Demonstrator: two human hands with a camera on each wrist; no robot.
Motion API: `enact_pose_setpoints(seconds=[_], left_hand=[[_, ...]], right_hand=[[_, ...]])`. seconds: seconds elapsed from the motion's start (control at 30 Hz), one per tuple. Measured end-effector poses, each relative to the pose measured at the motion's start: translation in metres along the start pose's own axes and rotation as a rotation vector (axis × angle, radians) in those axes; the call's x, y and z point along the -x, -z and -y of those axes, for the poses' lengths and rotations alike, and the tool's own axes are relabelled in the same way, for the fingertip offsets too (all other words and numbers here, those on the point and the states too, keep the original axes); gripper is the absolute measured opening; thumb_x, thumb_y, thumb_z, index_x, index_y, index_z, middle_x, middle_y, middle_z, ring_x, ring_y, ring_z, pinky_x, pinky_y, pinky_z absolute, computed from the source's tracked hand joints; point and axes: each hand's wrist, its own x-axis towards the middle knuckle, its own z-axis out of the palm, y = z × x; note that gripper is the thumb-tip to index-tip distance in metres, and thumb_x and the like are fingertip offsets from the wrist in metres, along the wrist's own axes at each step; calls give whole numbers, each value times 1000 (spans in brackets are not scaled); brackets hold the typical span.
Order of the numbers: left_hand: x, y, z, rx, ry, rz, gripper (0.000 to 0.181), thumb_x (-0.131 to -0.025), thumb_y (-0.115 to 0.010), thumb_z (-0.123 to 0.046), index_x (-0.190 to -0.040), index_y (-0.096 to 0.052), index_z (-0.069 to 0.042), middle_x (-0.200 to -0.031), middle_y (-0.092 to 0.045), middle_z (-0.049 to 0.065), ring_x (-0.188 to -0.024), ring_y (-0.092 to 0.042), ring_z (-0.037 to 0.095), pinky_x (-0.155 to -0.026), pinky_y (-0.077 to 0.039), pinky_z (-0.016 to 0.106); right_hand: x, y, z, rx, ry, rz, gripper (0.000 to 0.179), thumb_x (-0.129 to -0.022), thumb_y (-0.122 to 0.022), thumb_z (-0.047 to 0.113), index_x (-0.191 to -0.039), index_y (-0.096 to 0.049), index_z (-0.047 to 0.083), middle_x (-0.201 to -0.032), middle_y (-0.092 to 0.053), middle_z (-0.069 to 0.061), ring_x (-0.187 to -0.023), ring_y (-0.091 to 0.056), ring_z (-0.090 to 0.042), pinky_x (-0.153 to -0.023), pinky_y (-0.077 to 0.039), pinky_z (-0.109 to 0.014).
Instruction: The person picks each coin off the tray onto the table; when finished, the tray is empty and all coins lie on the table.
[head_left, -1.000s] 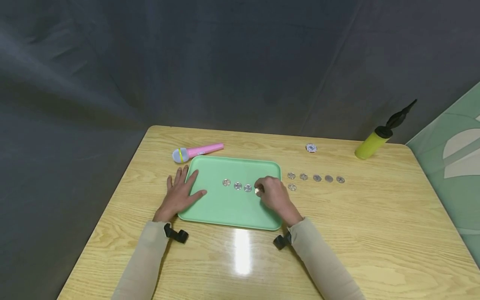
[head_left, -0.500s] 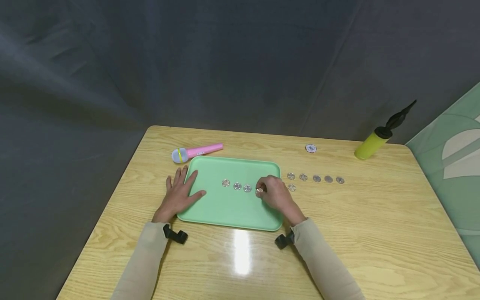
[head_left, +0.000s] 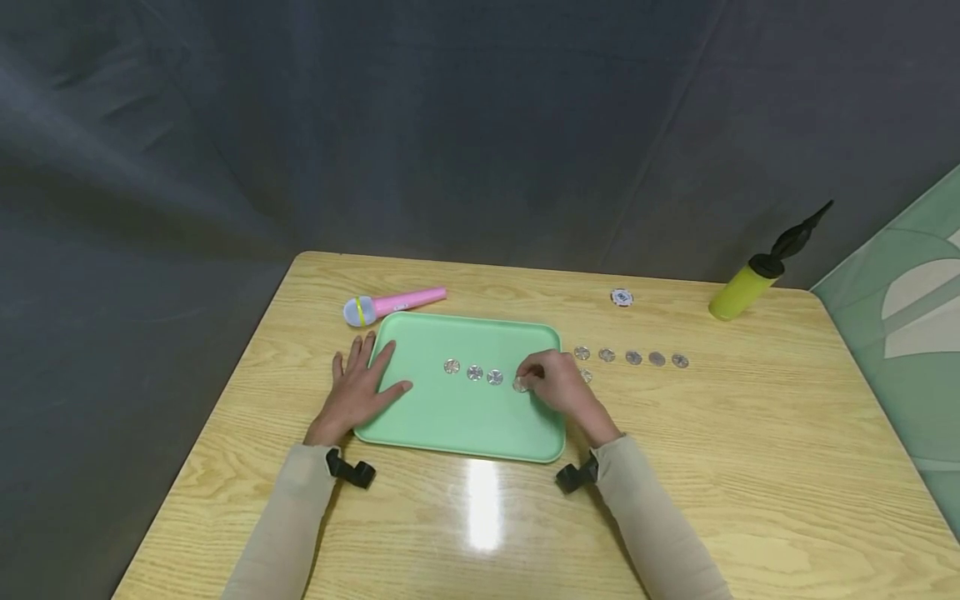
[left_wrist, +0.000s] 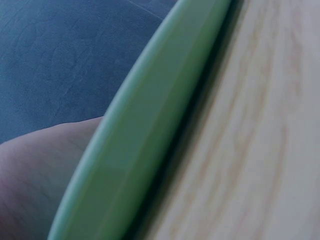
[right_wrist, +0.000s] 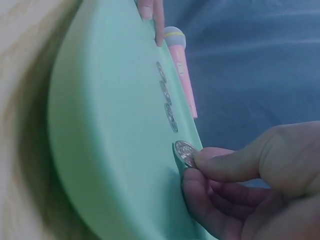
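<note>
My right hand (head_left: 561, 385) is over the right part of a mint-green tray (head_left: 450, 421). In the right wrist view its thumb and forefinger pinch a silver coin (right_wrist: 184, 153) by the edge, tilted close over the tray floor. To the left of it lie three more silver coins (head_left: 475, 373) in a row on the tray. My left hand (head_left: 356, 395) rests with spread, straight fingers across the tray's left rim. The left wrist view shows only the tray's side and a piece of that hand.
Right of the tray, several coins (head_left: 633, 357) form a row on the wooden table (head_left: 750, 467), with one more coin (head_left: 587, 376) below, partly hidden. A pink toy microphone (head_left: 396, 305) lies behind the tray. Farther back are a poker chip (head_left: 622, 297) and a yellow-green hand pump (head_left: 745, 287).
My right hand has shifted slightly right with the coin between its fingers, and more of the coin now shows. The left hand and the other coins stay in place.
</note>
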Motion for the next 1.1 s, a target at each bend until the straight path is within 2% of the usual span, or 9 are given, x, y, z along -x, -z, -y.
enact_pose_setpoints(seconds=[0.37, 0.67, 0.93, 1.1], left_hand=[[1, 0, -1, 5, 0, -2, 84, -96, -56, -55, -161, -22, -12, -169, 1, 22, -156, 6, 45, -119, 8, 70], [1, 1, -1, 9, -5, -3, 84, -96, -56, -55, -161, -22, -12, -169, 1, 22, -156, 6, 45, -119, 8, 70], [1, 2, -2, 7, 0, 4, 84, -97, -55, -55, -161, -21, -13, -169, 2, 21, -157, 6, 44, -119, 8, 70], [1, 2, -2, 5, 3, 6, 83, -97, -55, -54, -161, -22, -13, -169, 1, 21, -157, 6, 44, -119, 9, 69]], right_hand=[[1, 9, -8, -132, -6, 29, 10, -90, -70, 4, -96, -78, 3, -84, -75, -11, -65, -65, -13, -59, -53, -25], [3, 18, -19, -244, -28, 16, 11, -92, -67, 2, -97, -76, -1, -82, -74, -12, -65, -66, -12, -60, -56, -25], [6, 27, -27, -341, -45, 48, 14, -93, -65, -2, -102, -74, -7, -92, -73, -22, -70, -69, -13, -65, -60, -26], [7, 33, -33, -366, -66, 45, 15, -94, -65, -1, -105, -73, -8, -95, -73, -23, -70, -69, -12, -65, -60, -24]])
